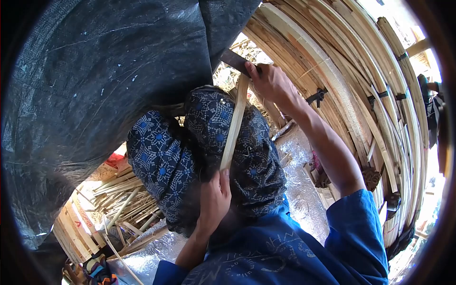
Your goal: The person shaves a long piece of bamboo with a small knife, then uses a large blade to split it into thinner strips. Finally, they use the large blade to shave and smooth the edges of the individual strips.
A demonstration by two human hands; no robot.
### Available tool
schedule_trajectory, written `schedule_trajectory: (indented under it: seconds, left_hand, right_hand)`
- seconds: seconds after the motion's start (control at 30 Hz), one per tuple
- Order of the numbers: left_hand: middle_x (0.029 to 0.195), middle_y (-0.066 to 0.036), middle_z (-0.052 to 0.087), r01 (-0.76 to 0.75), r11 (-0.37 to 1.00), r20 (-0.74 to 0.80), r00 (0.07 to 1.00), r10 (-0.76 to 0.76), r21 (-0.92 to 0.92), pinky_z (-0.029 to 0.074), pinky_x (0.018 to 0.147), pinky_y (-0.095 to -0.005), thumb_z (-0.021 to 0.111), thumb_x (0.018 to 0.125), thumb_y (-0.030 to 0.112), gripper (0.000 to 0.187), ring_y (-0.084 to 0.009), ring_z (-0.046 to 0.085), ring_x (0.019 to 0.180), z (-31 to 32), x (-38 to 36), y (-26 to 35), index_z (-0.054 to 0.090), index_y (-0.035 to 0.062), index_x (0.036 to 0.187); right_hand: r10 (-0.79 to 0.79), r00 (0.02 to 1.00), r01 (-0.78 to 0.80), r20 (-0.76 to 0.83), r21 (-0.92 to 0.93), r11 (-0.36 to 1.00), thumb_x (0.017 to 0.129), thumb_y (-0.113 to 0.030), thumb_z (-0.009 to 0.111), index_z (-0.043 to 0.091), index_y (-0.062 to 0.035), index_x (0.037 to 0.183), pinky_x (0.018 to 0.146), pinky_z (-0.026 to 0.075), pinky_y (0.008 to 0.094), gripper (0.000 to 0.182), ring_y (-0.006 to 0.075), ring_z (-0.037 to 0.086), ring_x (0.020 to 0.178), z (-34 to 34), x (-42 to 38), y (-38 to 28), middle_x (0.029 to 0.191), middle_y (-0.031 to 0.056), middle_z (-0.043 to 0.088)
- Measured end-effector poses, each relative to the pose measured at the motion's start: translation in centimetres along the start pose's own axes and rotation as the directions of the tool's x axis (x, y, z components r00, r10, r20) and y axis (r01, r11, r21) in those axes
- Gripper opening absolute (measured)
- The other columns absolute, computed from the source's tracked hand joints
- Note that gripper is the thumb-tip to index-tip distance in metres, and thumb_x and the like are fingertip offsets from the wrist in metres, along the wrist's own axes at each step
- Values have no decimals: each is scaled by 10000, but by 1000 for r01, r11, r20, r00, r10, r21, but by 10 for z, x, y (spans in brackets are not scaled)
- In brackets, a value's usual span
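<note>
A long, pale bamboo strip [235, 126] slants across my lap, over knees covered in dark blue patterned cloth [164, 161]. Its lower end is pinched in my left hand [216, 197], thumb along the strip. At the upper end, my right hand [273, 85] is closed on a knife with a broad, dark blade [234, 61]. The blade lies across the top of the strip, pointing up and left. The knife's handle is hidden inside my fist.
Bundled bamboo strips [332, 80], bound with dark ties, curve along my right. A black tarp [123, 61] hangs at the front left. Cut sticks and scraps [123, 202] lie at lower left, near flat wooden pieces [76, 228]. Silvery sheeting [304, 185] covers the floor around me.
</note>
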State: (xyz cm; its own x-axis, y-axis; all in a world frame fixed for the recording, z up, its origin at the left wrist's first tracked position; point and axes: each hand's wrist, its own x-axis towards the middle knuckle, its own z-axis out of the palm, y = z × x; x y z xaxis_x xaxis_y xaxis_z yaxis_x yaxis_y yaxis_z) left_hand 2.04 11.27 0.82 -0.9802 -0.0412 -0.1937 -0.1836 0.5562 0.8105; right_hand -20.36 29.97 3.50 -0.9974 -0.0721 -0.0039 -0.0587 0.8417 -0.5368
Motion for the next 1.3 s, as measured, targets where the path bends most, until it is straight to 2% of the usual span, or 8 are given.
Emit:
schedule_trajectory:
  seconds: [0.2,0.27,0.5,0.57,0.9,1.0,1.07,1.3]
  left_hand:
    - [582,-245,549,-9,1000,8,1000,9,-6,373,432,-430,500,982,199,287,-412,577,543,0,1,1,574,-23,816]
    - [579,-244,549,6,1000,11,1000,-6,-4,372,428,-434,499,983,201,287,-413,578,544,0,0,3,570,-18,811]
    - [577,-250,546,26,999,26,999,-27,33,371,420,-443,496,983,205,293,-418,577,547,0,-1,2,558,-12,797]
    - [578,-249,548,18,999,14,1000,-18,30,375,420,-442,495,983,203,292,-416,579,546,0,-1,4,559,-12,796]
    - [595,-250,572,-23,998,9,1000,22,51,405,427,-449,498,977,182,288,-417,591,558,4,-5,-1,559,-20,781]
    - [597,-252,573,-38,996,4,999,38,77,409,430,-453,500,975,175,285,-418,592,561,5,-6,-2,558,-22,776]
    - [597,-254,572,-39,997,4,999,39,67,408,431,-453,500,974,173,285,-419,592,561,5,-5,-2,557,-23,775]
    - [604,-255,575,-41,997,17,999,40,69,410,435,-455,500,973,170,277,-421,596,572,6,-7,-4,558,-23,782]
  right_hand:
    - [-14,993,13,121,10,1000,984,-509,360,620,22,714,515,444,438,651,237,547,486,-2,3,11,527,135,539]
    - [-30,995,35,98,-52,998,1007,-440,383,627,8,708,487,466,446,591,291,570,449,-2,2,8,495,188,533]
    - [-77,996,79,55,-37,996,1005,-455,369,637,11,728,527,479,461,604,334,600,506,4,-5,15,521,190,552]
    - [-96,994,95,55,9,995,994,-461,373,602,26,685,506,428,426,621,233,532,468,4,-8,17,507,135,520]
    - [-57,996,55,64,38,998,1013,-431,352,560,-9,641,493,422,434,599,213,490,436,-6,-32,9,476,108,480]
    - [-6,989,5,150,6,1000,1015,-429,352,566,-6,654,483,431,431,596,226,494,425,-10,-40,8,478,112,488]
    - [36,980,-46,193,45,998,1010,-417,393,576,7,721,486,444,458,545,334,548,466,-5,-50,12,533,212,540]
    - [1,994,-6,109,45,999,1004,-429,406,582,15,715,511,446,466,558,360,568,499,-5,-71,16,564,221,558]
